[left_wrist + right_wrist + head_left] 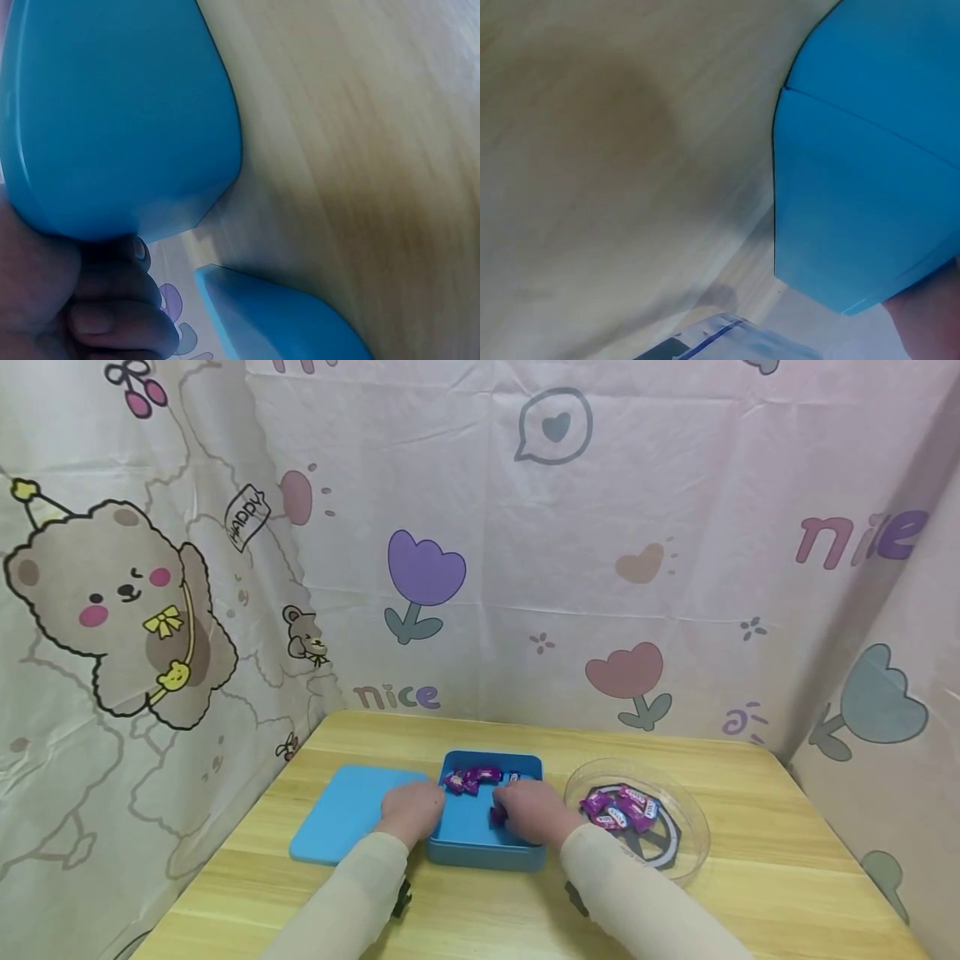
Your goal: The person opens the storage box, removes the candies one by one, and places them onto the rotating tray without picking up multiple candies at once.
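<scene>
On the pale wooden bench (480, 918) are three blue and clear things: one box (486, 857) in the middle, one lid (348, 814) lying flat to its left, and one clear dish (699, 827) to its right. Two hands are at the box. The left hand (415, 810) grips its left wall, fingers curled at the rim, just beside the lid's right edge. The right hand (531, 810) reaches over the right wall, its fingers bent and together, pinching one purple candy (497, 817) low inside. A second candy (514, 776) shows just beyond that hand, and a cluster of purple candies (471, 779) lies at the far left of the box; I make it three, though they overlap. Near the middle of the round dish sits a heap of about four more, too tangled to count surely, over one dark wheel-like pattern. Two pale sleeves (637, 893) come in from the near side, with one dark band (402, 897) showing at each wrist. Behind hangs a printed cloth (517, 552), with two tulips on its far face and a third at right; two bears show at left.
</scene>
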### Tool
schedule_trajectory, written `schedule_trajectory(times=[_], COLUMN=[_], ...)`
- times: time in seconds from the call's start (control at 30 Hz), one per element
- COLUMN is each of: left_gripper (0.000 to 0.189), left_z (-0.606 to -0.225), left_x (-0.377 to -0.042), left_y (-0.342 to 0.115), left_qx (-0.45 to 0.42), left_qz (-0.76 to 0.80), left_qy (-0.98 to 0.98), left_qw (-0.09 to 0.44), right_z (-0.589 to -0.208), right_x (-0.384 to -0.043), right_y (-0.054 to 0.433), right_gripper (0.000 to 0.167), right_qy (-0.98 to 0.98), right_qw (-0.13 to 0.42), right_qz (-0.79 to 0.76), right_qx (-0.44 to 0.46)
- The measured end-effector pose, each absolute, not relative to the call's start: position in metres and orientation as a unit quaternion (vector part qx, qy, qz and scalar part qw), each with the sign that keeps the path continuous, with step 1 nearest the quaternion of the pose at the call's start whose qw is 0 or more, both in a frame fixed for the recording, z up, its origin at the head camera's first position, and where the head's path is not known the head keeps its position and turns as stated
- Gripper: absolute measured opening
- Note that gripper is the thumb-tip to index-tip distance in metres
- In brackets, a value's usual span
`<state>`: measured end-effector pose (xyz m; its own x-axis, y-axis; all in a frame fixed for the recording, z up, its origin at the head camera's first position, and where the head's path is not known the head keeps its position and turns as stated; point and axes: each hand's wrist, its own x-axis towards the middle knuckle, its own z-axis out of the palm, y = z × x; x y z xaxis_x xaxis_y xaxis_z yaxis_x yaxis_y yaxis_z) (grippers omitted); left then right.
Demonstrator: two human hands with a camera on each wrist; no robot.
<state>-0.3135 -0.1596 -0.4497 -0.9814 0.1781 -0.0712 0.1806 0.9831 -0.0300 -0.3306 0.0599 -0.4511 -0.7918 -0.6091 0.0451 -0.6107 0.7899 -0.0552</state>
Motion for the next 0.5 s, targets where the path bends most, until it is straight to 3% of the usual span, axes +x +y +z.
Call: schedule_trajectory(times=[0.23,0.5], left_gripper=[0.021,0.019], left_z=[-0.451,-0.451], left_x=[-0.315,-0.316], left_y=[-0.159,-0.161], left_qx=[0.080,0.083], left_qz=[-0.016,-0.012], left_qy=[0.996,0.996], left_qw=[0.038,0.039], right_z=[-0.438,-0.425], right_x=[-0.330,-0.337], right_y=[0.065,0.092], right_gripper=[0.008,0.012], right_qy=[-0.939,-0.950], right_qw=[0.053,0.062], right_qz=[0.086,0.147], right_qx=[0.328,0.267])
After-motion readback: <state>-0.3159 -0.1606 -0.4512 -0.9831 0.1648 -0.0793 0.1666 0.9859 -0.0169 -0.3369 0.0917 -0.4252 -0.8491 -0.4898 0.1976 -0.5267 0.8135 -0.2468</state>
